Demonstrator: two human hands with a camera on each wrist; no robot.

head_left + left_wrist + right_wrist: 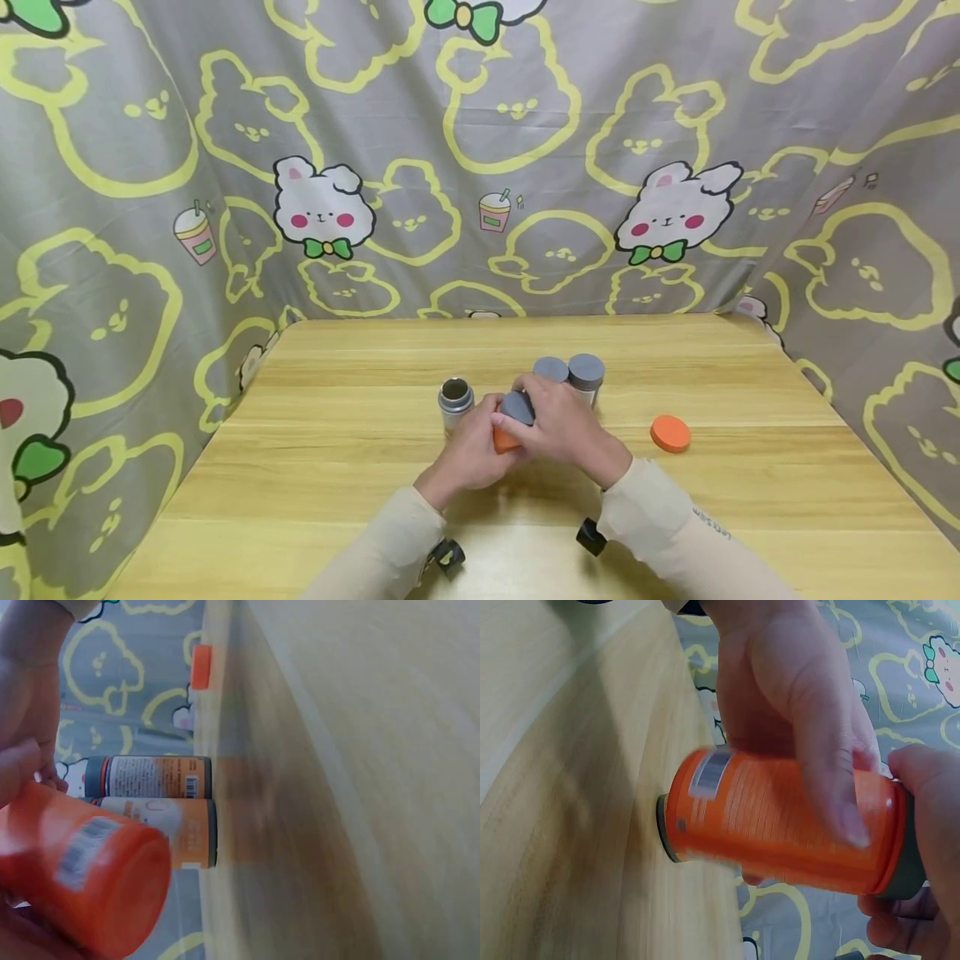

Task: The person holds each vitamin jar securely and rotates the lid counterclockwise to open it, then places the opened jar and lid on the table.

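Note:
An orange jar (506,439) with a grey lid (517,407) is held in both hands above the table. My left hand (476,454) grips the orange body, thumb along its side in the right wrist view. My right hand (566,421) has its fingers curled round the grey lid (907,859) at the top. The jar is tilted, and its orange base (139,900) shows in the left wrist view. Just left of the hands stands an open jar (455,404) without a lid, its mouth dark inside.
Two jars with grey lids, one (551,368) beside the other (587,372), stand upright behind my right hand. An orange lid (671,433) lies flat to the right on the wooden table (337,467). A patterned curtain (420,225) hangs around the table's back and sides.

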